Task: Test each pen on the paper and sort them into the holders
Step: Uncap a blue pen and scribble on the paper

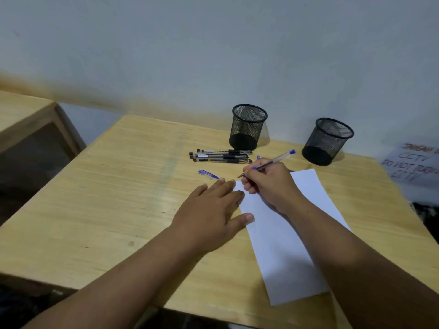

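- Right hand (270, 184) has its grip clenched round a blue pen (273, 161), tip angled down at the near-top corner of the paper (285, 245).
- Left hand (213, 214) lies flat, grip released — fingertips pinning the paper's left edge to the table (107, 198).
- Blue cap (208, 174) lies loose just beyond the left fingers.
- Black pens (221, 156) lie bunched before the left holder (248, 126); the right holder (327, 141) stands apart.

- White handwritten paper sign (414, 166) at the right edge, partly cut off: "CCTV", then "DO NOT TURN", then "CCTV"; top line blurred
- Labels on the clear-barrelled black pens (219, 156): too small to read
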